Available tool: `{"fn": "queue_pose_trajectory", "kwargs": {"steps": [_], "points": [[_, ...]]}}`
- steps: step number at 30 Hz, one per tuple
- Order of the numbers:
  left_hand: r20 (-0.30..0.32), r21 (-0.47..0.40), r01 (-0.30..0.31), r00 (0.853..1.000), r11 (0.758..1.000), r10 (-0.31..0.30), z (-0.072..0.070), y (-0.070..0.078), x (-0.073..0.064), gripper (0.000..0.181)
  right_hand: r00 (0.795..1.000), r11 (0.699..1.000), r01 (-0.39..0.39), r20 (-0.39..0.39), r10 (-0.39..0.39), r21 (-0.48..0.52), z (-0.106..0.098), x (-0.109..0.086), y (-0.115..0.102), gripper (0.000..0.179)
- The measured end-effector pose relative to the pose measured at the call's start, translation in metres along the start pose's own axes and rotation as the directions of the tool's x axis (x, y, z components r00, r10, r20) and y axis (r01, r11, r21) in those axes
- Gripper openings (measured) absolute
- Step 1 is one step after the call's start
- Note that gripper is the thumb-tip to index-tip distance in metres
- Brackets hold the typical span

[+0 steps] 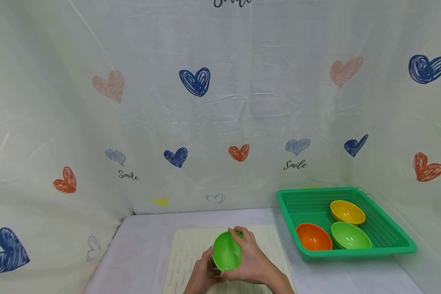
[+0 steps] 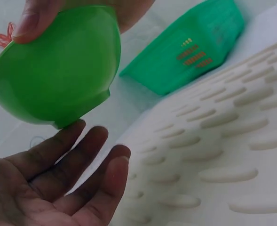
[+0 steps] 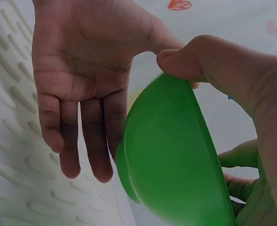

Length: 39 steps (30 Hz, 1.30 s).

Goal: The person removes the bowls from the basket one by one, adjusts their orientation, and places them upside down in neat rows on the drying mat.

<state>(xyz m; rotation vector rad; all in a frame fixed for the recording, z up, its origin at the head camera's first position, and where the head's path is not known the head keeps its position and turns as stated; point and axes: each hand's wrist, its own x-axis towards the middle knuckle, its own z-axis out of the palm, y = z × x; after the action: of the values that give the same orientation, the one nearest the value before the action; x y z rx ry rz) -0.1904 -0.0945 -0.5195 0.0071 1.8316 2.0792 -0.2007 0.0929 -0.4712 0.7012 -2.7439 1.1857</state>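
Note:
A green bowl (image 1: 224,252) is held tilted above the textured cream mat, its inside turned toward the head camera. My right hand (image 1: 251,259) grips it by the rim, thumb on one side and fingers across the opening. In the right wrist view the thumb presses the upper rim of the bowl (image 3: 166,150). My left hand (image 1: 204,271) is beside the bowl's underside, palm toward it. Seen from the left wrist, the left fingers (image 2: 89,146) are extended, with a fingertip right at the foot of the bowl (image 2: 67,66).
On the right stands a green plastic basket (image 1: 356,255) holding an orange bowl (image 1: 313,237), a light green bowl (image 1: 350,236) and a yellow bowl (image 1: 347,212). The cream mat (image 1: 185,245) lies on a white-covered table (image 1: 132,249). A heart-printed curtain (image 1: 220,114) surrounds the table's back and sides.

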Motion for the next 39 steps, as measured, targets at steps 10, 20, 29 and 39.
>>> {"fn": "queue_pose_trajectory", "kwargs": {"steps": [10,20,29,39], "points": [[0.054,-0.045,-0.025,0.998,0.999,0.028,0.000,-0.002,0.001,0.075,1.000,1.000,0.012,0.009,-0.012,-0.007,-0.001,-0.002,0.001,0.107],[-0.022,0.006,-0.162,0.987,0.987,0.162,-0.004,0.010,-0.002,0.059,1.000,1.000,0.021,-0.014,-0.021,0.023,-0.013,-0.008,-0.010,0.110],[-0.095,0.313,-0.412,0.883,0.856,0.460,-0.001,0.037,-0.009,0.045,0.992,0.990,-0.063,-0.101,0.076,0.124,-0.043,-0.019,-0.021,0.107],[0.270,0.701,-0.677,0.544,0.225,0.794,-0.003,0.052,-0.014,0.072,0.988,0.992,-0.069,-0.128,0.083,0.107,-0.052,-0.023,-0.011,0.112]]}}
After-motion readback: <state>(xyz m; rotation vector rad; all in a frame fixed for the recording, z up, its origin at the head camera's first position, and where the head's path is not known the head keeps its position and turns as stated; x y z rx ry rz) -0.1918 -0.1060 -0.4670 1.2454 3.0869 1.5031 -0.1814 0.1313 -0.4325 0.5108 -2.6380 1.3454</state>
